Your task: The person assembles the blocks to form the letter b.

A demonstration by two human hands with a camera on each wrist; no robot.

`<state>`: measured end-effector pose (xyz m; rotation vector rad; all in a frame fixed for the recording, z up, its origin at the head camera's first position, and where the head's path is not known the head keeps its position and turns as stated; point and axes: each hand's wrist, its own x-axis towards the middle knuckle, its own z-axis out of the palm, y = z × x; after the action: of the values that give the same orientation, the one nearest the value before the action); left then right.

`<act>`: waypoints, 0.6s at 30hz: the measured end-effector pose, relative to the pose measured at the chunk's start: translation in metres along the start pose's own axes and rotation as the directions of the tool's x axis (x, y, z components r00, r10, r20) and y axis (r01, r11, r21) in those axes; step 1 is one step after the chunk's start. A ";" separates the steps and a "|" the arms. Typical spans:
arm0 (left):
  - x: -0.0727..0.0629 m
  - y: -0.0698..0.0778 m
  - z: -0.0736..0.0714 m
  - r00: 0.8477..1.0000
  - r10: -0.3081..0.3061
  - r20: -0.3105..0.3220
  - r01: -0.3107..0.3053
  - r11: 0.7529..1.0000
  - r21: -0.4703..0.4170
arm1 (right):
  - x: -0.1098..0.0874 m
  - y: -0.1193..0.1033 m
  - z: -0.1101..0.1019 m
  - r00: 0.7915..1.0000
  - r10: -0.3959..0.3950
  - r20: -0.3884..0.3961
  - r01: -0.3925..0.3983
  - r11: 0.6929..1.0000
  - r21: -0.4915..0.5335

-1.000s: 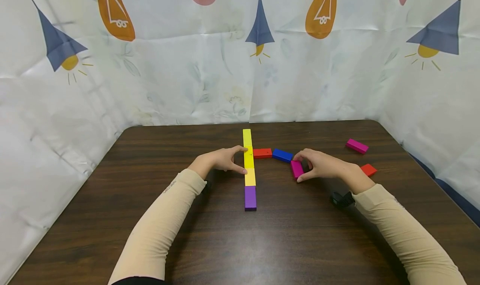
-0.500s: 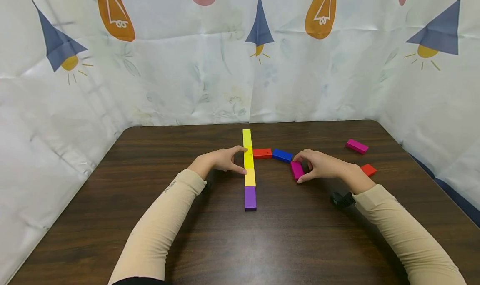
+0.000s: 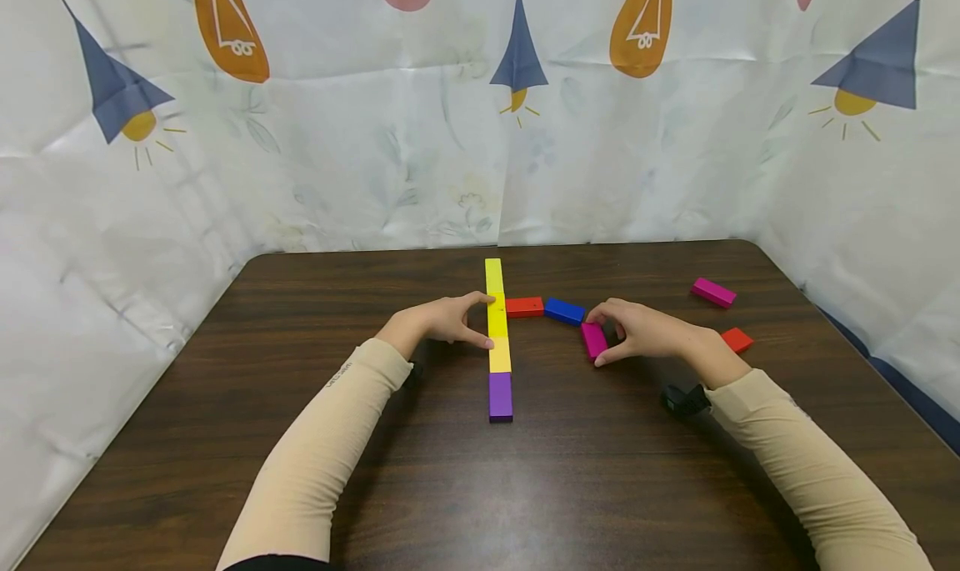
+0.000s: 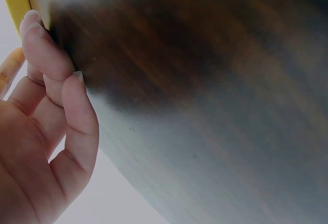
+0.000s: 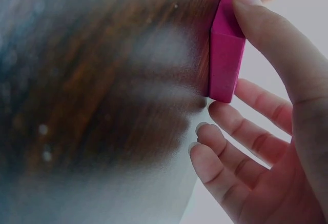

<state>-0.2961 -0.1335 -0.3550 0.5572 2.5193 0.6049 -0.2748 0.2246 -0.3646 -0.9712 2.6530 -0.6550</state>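
Note:
In the head view, yellow blocks (image 3: 498,317) and a purple block (image 3: 500,397) form a straight row. My left hand (image 3: 448,318) rests beside it, index fingertip and thumb tip touching the yellow blocks. A yellow edge (image 4: 15,3) shows past its fingers in the left wrist view. From the row, a red block (image 3: 524,308) and a slanted blue block (image 3: 564,311) extend rightward. My right hand (image 3: 647,329) pinches a magenta block (image 3: 593,341) at the blue one's end. In the right wrist view, the thumb lies on one end of the magenta block (image 5: 225,55), which sits on the table.
At the right lie a second magenta block (image 3: 714,293) and another red block (image 3: 738,340), the latter partly behind my right wrist. The dark wood table (image 3: 420,488) is backed by a white curtain (image 3: 337,162) with printed lamps.
The pinched magenta block has shifted very slightly towards me and turned a little, along with my right thumb. My left hand and the block row stay put.

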 end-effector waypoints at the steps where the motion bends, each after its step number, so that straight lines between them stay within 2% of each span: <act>1: 0.000 0.000 0.000 1.000 0.000 0.000 0.000 1.000 0.001 | 0.000 0.000 0.000 1.000 0.004 0.000 -0.004 1.000 -0.001; 18: -0.001 0.001 0.000 1.000 0.002 -0.001 -0.002 1.000 0.006 | 0.001 0.000 -0.001 1.000 -0.005 0.004 0.005 1.000 -0.011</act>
<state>-0.2955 -0.1331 -0.3544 0.5612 2.5221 0.5985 -0.2763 0.2239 -0.3635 -0.9820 2.6538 -0.6402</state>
